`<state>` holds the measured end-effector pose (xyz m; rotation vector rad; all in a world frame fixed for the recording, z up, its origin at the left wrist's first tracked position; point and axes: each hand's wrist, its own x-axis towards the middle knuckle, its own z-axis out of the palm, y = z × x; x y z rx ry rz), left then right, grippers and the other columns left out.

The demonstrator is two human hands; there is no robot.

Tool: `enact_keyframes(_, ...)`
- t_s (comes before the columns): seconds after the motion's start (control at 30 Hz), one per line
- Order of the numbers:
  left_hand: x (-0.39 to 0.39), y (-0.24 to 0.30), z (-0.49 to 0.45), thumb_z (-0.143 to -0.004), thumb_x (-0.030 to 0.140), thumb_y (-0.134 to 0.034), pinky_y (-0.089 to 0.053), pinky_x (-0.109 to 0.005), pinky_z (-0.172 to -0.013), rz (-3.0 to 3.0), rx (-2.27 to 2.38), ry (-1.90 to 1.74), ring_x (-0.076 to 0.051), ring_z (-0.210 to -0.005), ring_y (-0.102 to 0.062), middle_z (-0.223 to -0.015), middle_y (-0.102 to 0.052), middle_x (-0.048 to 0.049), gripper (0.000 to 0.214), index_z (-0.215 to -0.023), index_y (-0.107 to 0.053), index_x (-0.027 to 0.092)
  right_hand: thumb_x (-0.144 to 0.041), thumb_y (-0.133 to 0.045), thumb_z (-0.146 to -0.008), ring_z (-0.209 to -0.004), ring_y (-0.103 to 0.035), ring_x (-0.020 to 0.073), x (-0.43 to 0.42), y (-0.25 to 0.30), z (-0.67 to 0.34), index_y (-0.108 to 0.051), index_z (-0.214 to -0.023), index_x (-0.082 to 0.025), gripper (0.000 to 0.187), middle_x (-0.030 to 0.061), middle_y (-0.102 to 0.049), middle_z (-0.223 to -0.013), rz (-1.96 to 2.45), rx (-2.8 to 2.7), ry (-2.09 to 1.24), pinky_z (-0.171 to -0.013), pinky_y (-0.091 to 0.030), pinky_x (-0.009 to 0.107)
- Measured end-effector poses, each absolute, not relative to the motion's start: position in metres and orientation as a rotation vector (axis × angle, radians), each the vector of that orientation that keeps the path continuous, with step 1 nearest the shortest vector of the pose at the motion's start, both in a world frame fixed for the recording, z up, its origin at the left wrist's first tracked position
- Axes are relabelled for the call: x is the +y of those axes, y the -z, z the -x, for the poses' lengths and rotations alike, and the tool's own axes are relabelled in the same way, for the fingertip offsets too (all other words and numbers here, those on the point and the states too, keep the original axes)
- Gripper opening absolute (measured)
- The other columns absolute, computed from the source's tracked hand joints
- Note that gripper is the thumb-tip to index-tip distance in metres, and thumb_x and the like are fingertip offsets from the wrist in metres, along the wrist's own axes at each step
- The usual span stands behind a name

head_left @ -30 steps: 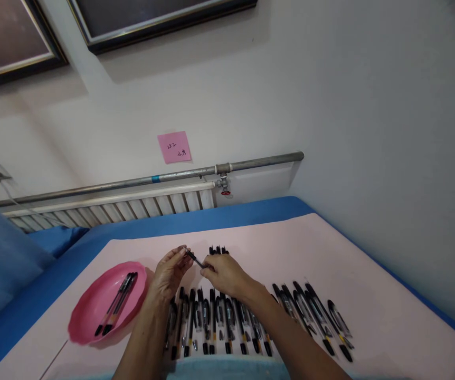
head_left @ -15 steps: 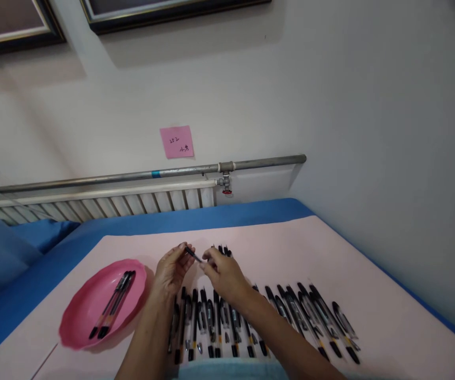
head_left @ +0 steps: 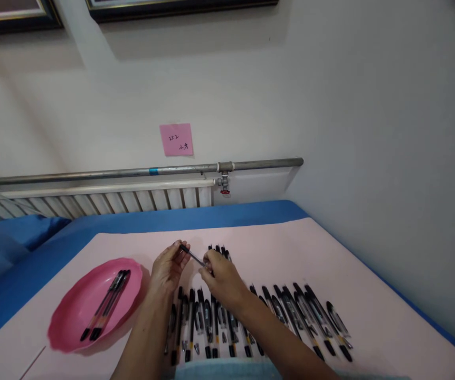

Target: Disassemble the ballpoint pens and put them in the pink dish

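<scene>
My left hand [head_left: 167,270] and my right hand [head_left: 219,277] are raised just above the pink sheet [head_left: 330,253], fingers pinched on the two ends of one thin black pen [head_left: 192,256] that spans the gap between them. Beneath my wrists lies a row of several black pens [head_left: 251,316], side by side, with small loose pen parts among them. A few black caps [head_left: 217,248] stand just behind my right hand.
A pink bowl [head_left: 69,327] at the left holds a few assembled pens [head_left: 106,303]. Blue fabric [head_left: 196,216] borders the sheet. A radiator [head_left: 93,198] and a metal pipe [head_left: 251,164] run along the wall, with a pink sticky note [head_left: 176,139] above.
The camera has swung slightly left and down. Both hands stay pinched on the same pen; the right hand has shifted a little along it.
</scene>
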<state>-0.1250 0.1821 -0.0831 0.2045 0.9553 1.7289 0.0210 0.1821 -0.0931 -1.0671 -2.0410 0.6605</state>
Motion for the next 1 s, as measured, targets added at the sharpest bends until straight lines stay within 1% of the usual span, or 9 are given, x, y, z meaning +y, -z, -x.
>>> enact_keyframes(0.17,0.1831,0.084,0.1253,-0.083,0.003,-0.052,-0.053,-0.024,-0.058,-0.196,0.952,-1.729,-0.016,-0.066,-0.064,-0.072,-0.066,-0.0075,0.013,-0.075,-0.061,0.009,-0.019,-0.045,-0.086,-0.058,-0.047,0.0121,0.1837,0.0969,-0.0204,-0.052,-0.076,-0.016,0.012,-0.0011,-0.05,-0.063,1.014,-2.031,-0.757,-0.054,-0.031,0.021)
enact_keyframes(0.3,0.1823,0.0842,0.1246,-0.082,0.003,-0.052,-0.053,-0.024,-0.058,-0.193,0.949,-1.734,-0.016,-0.066,-0.064,-0.073,-0.066,-0.0068,0.013,-0.076,-0.061,0.009,-0.015,-0.056,-0.076,-0.064,-0.048,0.0132,0.1832,0.097,-0.0195,-0.051,-0.085,-0.016,0.01,0.0,-0.053,-0.073,1.026,-2.042,-0.639,-0.057,-0.031,0.021)
enact_keyframes(0.37,0.1819,0.0836,0.1241,-0.082,0.003,-0.053,-0.053,-0.024,-0.059,-0.198,0.945,-1.73,-0.016,-0.067,-0.064,-0.073,-0.066,-0.007,0.012,-0.076,-0.061,0.01,-0.014,-0.051,-0.08,-0.062,-0.047,0.0127,0.1831,0.0966,-0.0192,-0.05,-0.076,-0.016,0.004,-0.0002,-0.052,-0.069,1.047,-2.026,-0.648,-0.057,-0.031,0.021)
enact_keyframes(0.47,0.1821,0.0834,0.1239,-0.082,0.003,-0.053,-0.053,-0.024,-0.059,-0.199,0.946,-1.732,-0.016,-0.067,-0.064,-0.073,-0.066,-0.0069,0.013,-0.075,-0.061,0.01,-0.022,-0.041,-0.087,-0.057,-0.048,0.0126,0.1831,0.0971,-0.0185,-0.051,-0.074,-0.016,0.017,-0.0005,-0.051,-0.062,1.044,-2.007,-0.801,-0.055,-0.032,0.021)
enact_keyframes(0.63,0.1833,0.0858,0.1237,-0.08,0.004,-0.055,-0.053,-0.024,-0.058,-0.207,0.945,-1.741,-0.017,-0.068,-0.064,-0.074,-0.066,-0.0081,0.01,-0.074,-0.061,0.01,-0.018,-0.055,-0.077,-0.066,-0.049,0.014,0.1833,0.0982,-0.0174,-0.052,-0.085,-0.017,0.009,0.0008,-0.054,-0.075,1.05,-2.058,-0.647,-0.059,-0.033,0.022)
enact_keyframes(0.67,0.1834,0.0862,0.1235,-0.08,0.004,-0.056,-0.053,-0.024,-0.058,-0.212,0.944,-1.739,-0.017,-0.068,-0.064,-0.074,-0.066,-0.0084,0.01,-0.075,-0.061,0.01,-0.017,-0.052,-0.079,-0.064,-0.049,0.0136,0.1837,0.098,-0.0176,-0.051,-0.08,-0.017,0.002,0.0006,-0.053,-0.072,1.063,-2.046,-0.655,-0.058,-0.032,0.022)
enact_keyframes(0.77,0.1834,0.0873,0.1221,-0.08,0.004,-0.056,-0.053,-0.024,-0.058,-0.228,0.945,-1.731,-0.017,-0.069,-0.064,-0.075,-0.066,-0.0084,0.01,-0.075,-0.062,0.009,-0.022,-0.042,-0.088,-0.058,-0.048,0.0126,0.1849,0.0973,-0.0188,-0.052,-0.077,-0.017,0.016,-0.0002,-0.052,-0.063,1.066,-2.012,-0.774,-0.054,-0.031,0.021)
enact_keyframes(0.9,0.1837,0.0888,0.119,-0.08,0.003,-0.055,-0.053,-0.024,-0.058,-0.25,0.957,-1.717,-0.017,-0.069,-0.064,-0.075,-0.066,-0.008,0.009,-0.077,-0.062,0.01,-0.02,-0.055,-0.078,-0.064,-0.049,0.0138,0.186,0.0975,-0.0193,-0.053,-0.087,-0.016,0.01,0.0004,-0.054,-0.07,1.06,-2.03,-0.67,-0.058,-0.033,0.022)
enact_keyframes(1.0,0.1838,0.089,0.1169,-0.08,0.004,-0.055,-0.053,-0.024,-0.057,-0.267,0.96,-1.712,-0.018,-0.069,-0.064,-0.076,-0.066,-0.0086,0.009,-0.077,-0.061,0.009,-0.02,-0.046,-0.083,-0.057,-0.048,0.0121,0.1866,0.0976,-0.0183,-0.05,-0.073,-0.016,0.011,-0.0004,-0.053,-0.064,1.074,-1.963,-0.781,-0.055,-0.033,0.021)
